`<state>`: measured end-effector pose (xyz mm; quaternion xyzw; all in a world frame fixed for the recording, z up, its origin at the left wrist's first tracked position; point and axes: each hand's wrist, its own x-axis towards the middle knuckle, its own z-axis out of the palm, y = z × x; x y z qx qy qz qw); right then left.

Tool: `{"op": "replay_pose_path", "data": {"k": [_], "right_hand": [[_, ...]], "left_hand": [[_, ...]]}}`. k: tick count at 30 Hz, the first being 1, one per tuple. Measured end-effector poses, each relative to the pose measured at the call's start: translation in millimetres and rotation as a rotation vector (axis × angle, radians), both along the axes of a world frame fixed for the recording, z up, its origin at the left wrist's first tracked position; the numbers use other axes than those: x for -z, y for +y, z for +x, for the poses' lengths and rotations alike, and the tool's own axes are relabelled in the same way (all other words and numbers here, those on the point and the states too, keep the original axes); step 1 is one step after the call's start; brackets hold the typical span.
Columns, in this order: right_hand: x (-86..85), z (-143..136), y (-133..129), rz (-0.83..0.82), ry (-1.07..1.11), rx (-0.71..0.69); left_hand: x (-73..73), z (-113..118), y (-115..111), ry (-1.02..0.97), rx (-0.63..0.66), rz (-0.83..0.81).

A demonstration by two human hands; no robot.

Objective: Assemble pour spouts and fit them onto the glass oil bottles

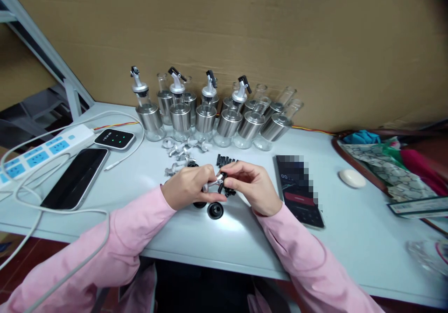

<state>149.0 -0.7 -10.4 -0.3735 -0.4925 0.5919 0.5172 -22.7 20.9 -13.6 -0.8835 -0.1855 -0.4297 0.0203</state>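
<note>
A brown cardboard panel (280,28) is rising behind the table (231,247). Two pink sleeves (115,238) are crossing its front edge, with a strip of room lying between the hands and that edge, and wider room stretching around the right-hand phone. A brown-rimmed basket (339,150) is holding cloths at the right. Twelve glass-and-steel bottles (204,119) are standing towards the back in two rows of six, four front ones wearing pourers (209,88). One white power strip (47,152) is lying at the left.

The left hand (187,184) and right hand (257,187) are meeting mid-table, before the bottles: the left fingers are gripping one silver spout (212,184), the right fingers narrowly pinching its black lever (223,177). Two phones (75,180) are lying flat, one each side. One white device (115,139) is showing green lights; one white oval item (352,178) is resting rightward. Loose silver pieces (184,150) are overlapping, beyond counting. At least two black stoppers (215,210) are lying beside the left hand; small black pieces (226,160) are bunching behind the right.
</note>
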Motion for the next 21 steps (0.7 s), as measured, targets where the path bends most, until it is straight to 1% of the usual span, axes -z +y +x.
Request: {"op": "replay_pose_path", "data": {"k": [5,8,11,14,18,21], "right_hand": [[0.2,-1.4,0.3,-0.011,0.008,0.010],[-0.7,-0.3,0.6,-0.032,0.011,0.009],[-2.2,1.9,0.6,-0.073,0.034,-0.066],[-3.3,4.0,0.6,-0.112,0.065,-0.151],[-1.4,6.1,1.4,-0.086,0.061,-0.169],[1.7,6.8,2.4,-0.058,0.042,-0.174]], "left_hand": [[0.1,0.6,-0.6,0.012,-0.002,-0.019],[-1.7,1.3,-1.4,0.004,0.027,-0.025],[-3.4,1.6,-2.9,-0.025,0.084,-0.058],[-3.7,0.7,-4.0,-0.034,0.148,-0.146],[-3.0,-0.6,-3.3,-0.018,0.224,-0.262],[-2.5,-1.7,-1.3,-0.025,0.216,-0.269]]}}
